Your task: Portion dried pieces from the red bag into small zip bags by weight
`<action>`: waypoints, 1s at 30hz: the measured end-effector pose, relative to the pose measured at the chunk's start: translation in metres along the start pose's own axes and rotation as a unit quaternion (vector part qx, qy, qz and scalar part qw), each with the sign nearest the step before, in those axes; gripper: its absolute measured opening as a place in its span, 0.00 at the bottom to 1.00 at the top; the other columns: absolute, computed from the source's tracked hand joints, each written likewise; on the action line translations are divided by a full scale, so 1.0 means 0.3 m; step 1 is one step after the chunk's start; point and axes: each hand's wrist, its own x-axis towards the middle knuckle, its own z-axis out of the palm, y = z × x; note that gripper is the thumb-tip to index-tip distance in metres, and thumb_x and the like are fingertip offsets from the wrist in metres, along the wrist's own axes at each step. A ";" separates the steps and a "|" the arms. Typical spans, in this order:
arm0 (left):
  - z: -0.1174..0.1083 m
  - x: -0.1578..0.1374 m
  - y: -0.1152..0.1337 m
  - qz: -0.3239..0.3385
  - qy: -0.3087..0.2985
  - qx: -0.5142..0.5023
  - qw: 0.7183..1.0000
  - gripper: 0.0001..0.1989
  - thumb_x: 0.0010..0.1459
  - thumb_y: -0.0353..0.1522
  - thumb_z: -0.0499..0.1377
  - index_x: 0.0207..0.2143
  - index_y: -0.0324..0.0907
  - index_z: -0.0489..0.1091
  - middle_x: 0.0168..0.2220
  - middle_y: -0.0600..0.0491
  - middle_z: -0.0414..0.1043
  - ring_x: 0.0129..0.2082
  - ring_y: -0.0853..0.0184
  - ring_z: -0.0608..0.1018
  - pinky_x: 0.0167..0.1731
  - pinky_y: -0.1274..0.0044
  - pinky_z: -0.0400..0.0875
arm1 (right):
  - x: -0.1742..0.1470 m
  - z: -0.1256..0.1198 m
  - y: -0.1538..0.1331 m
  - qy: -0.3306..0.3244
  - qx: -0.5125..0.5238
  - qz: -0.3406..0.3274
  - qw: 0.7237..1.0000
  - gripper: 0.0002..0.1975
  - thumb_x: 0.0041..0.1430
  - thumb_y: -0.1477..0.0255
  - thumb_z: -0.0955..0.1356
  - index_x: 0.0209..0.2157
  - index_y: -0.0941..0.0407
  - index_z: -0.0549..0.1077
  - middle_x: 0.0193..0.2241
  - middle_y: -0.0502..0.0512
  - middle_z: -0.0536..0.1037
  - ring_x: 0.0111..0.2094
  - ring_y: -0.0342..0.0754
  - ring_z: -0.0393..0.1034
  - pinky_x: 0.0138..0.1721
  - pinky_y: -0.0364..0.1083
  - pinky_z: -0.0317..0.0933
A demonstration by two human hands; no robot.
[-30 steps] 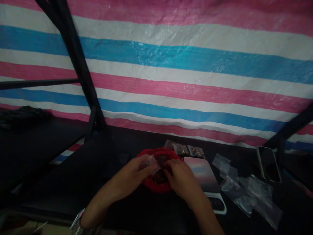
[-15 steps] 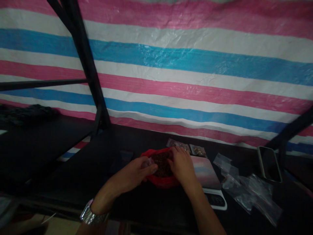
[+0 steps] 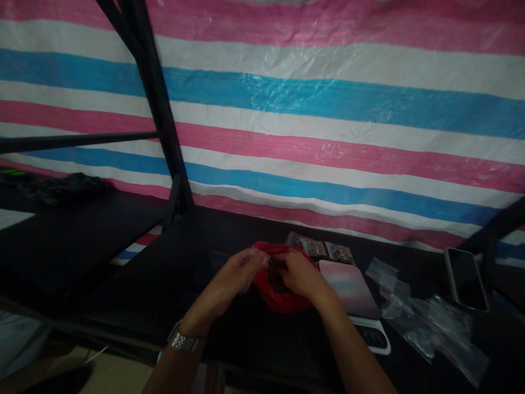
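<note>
A red plastic bag (image 3: 283, 295) of dark brown bits lies open on the black table (image 3: 254, 339), low in the middle. My left hand (image 3: 240, 273) pinches a small clear plastic pouch (image 3: 256, 257) at the bag's left rim. My right hand (image 3: 297, 273) is closed on a pinch of the dark bits, right beside the pouch's mouth, over the red bag. A metal watch (image 3: 184, 342) is on my left wrist.
A small digital scale (image 3: 353, 293) sits right of the bag. Two filled pouches (image 3: 324, 249) lie behind it. Several clear pouches (image 3: 426, 323) are strewn further right, and a phone (image 3: 467, 279) stands at the far right. A striped tarp (image 3: 328, 109) hangs behind; a black post (image 3: 156, 104) rises left.
My right hand came back from the bag's far side and closed on dark bits next to the pouch. My left hand lifted the pouch slightly. The view shifted left.
</note>
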 end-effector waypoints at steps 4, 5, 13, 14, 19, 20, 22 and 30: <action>0.000 0.012 -0.021 -0.001 0.033 -0.080 0.996 0.30 0.46 0.55 0.74 0.37 0.40 0.76 0.32 0.54 0.76 0.30 0.71 0.74 0.31 0.80 0.68 | 0.009 0.006 -0.006 -0.007 0.045 -0.021 0.999 0.16 0.61 0.82 0.67 0.43 0.54 0.83 0.45 0.58 0.86 0.48 0.52 0.79 0.50 0.44 0.64; 0.002 0.013 -0.026 -0.001 0.038 -0.092 0.995 0.31 0.45 0.56 0.74 0.36 0.39 0.76 0.31 0.55 0.75 0.28 0.72 0.73 0.30 0.81 0.67 | 0.010 0.005 -0.009 -0.003 0.050 -0.022 0.999 0.15 0.61 0.83 0.67 0.43 0.55 0.83 0.44 0.58 0.86 0.48 0.52 0.79 0.50 0.44 0.64; 0.014 0.007 -0.043 0.051 0.050 -0.064 0.995 0.30 0.51 0.58 0.68 0.38 0.40 0.75 0.29 0.57 0.74 0.27 0.72 0.72 0.29 0.80 0.67 | 0.026 0.017 0.009 0.003 0.218 0.020 0.976 0.08 0.59 0.79 0.70 0.37 0.56 0.82 0.36 0.56 0.86 0.38 0.51 0.81 0.39 0.45 0.67; 0.010 0.007 -0.043 0.065 0.052 -0.048 0.995 0.30 0.52 0.58 0.68 0.39 0.40 0.75 0.31 0.56 0.76 0.29 0.71 0.74 0.31 0.79 0.68 | 0.028 0.018 0.017 0.004 0.227 0.028 0.974 0.07 0.59 0.77 0.70 0.37 0.57 0.82 0.35 0.56 0.86 0.36 0.51 0.81 0.37 0.45 0.67; -0.022 0.006 -0.063 0.131 0.047 0.072 0.988 0.20 0.57 0.46 0.68 0.45 0.42 0.75 0.42 0.51 0.81 0.41 0.62 0.81 0.44 0.72 0.74 | 0.015 -0.017 0.062 0.012 0.268 0.035 0.963 0.10 0.61 0.70 0.70 0.42 0.58 0.82 0.38 0.57 0.86 0.38 0.52 0.81 0.40 0.46 0.71; -0.026 0.005 -0.071 0.141 0.055 0.116 0.982 0.18 0.59 0.44 0.67 0.46 0.43 0.75 0.44 0.50 0.81 0.43 0.61 0.81 0.46 0.71 0.74 | 0.008 -0.031 0.069 0.018 0.291 0.031 0.956 0.11 0.61 0.68 0.71 0.43 0.57 0.81 0.40 0.58 0.86 0.40 0.52 0.81 0.43 0.47 0.71; -0.024 0.000 -0.089 0.148 0.088 0.215 0.961 0.17 0.60 0.40 0.65 0.49 0.44 0.74 0.46 0.49 0.81 0.45 0.58 0.81 0.48 0.69 0.73 | -0.007 -0.059 0.072 0.034 0.342 0.022 0.939 0.13 0.61 0.64 0.72 0.43 0.57 0.81 0.42 0.58 0.86 0.44 0.53 0.81 0.48 0.49 0.71; 0.062 0.006 -0.127 0.188 0.135 0.389 0.892 0.20 0.65 0.37 0.60 0.59 0.43 0.71 0.52 0.43 0.78 0.54 0.50 0.77 0.55 0.60 0.70 | -0.055 -0.101 -0.062 0.128 0.217 -0.044 0.967 0.18 0.54 0.79 0.74 0.47 0.54 0.79 0.44 0.55 0.85 0.46 0.51 0.79 0.54 0.51 0.68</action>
